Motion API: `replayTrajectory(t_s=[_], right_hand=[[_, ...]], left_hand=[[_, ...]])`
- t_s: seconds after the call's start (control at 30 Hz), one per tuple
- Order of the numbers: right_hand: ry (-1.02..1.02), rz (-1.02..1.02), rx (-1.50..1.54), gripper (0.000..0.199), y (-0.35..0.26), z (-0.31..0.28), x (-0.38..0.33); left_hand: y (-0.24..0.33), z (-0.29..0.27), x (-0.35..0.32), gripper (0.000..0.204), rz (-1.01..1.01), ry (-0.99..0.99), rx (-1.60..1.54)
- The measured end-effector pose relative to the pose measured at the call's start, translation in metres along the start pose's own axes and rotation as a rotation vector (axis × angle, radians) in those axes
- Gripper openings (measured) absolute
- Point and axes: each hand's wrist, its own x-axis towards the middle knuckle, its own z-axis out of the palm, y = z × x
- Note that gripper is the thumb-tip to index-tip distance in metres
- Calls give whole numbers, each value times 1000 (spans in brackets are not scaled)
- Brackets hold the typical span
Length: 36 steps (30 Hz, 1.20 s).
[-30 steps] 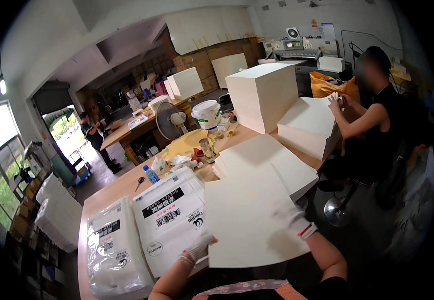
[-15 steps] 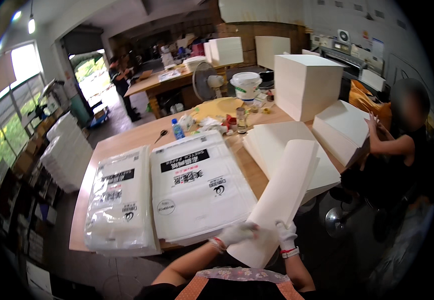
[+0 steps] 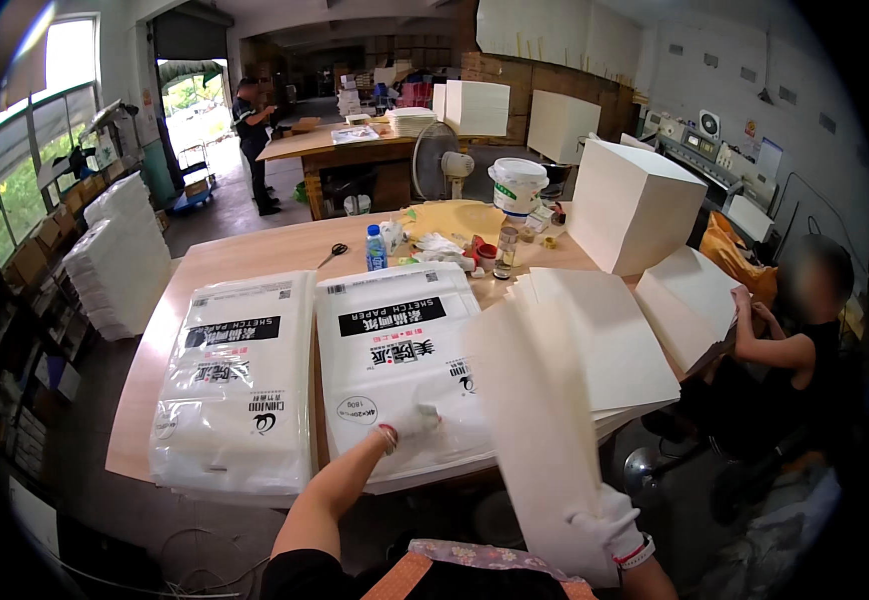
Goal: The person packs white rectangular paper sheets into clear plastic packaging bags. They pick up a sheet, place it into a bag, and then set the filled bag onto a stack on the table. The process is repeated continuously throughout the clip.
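In my right hand (image 3: 610, 528), white-gloved and closed round its lower right edge, a curved sheaf of large white paper sheets (image 3: 540, 420) stands tilted upright. My left hand (image 3: 413, 426), gloved too, lies over the middle stack of clear printed plastic bags (image 3: 385, 355); its fingers are somewhat blurred but look stretched out, and no object shows in them. Left of it lies a second pile of plastic packaging (image 3: 235, 390), glossy and printed alike. Behind the sheaf, to the right, is a fanned stack of white paper (image 3: 605, 340) on the wooden table (image 3: 245, 255).
A tall white paper block (image 3: 640, 205) stands at the back right. Scissors (image 3: 333, 254), a blue bottle (image 3: 376, 248), tape rolls, a white bucket (image 3: 518, 188) and a fan (image 3: 442, 165) sit farther back. A co-worker (image 3: 795, 350) sits on the right, hands at another paper stack (image 3: 690, 305).
My left hand has let go of the sheaf's side and moved left onto the plastic bags. The sheaf, in my right hand, now stands more upright. My view has shifted slightly.
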Motion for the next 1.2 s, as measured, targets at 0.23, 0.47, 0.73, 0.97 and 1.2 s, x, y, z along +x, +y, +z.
replayTrajectory(t_s=[0.23, 0.47, 0.73, 0.97, 1.2], right_hand=[[-667, 212, -309, 48, -26, 34, 24], [-610, 70, -331, 46, -27, 25, 11], [125, -469, -1036, 26, 17, 64, 127], [435, -510, -550, 22, 69, 80, 149], [-117, -5, -432, 40, 97, 70, 185]], left_hand=[[20, -119, 56, 5, 427, -124, -1537], [136, -180, -6, 22, 422, 136, -589], [241, -22, -56, 36, 610, 155, -260], [147, 65, -72, 37, 402, 259, -195], [9, 107, -142, 29, 212, 777, -39]])
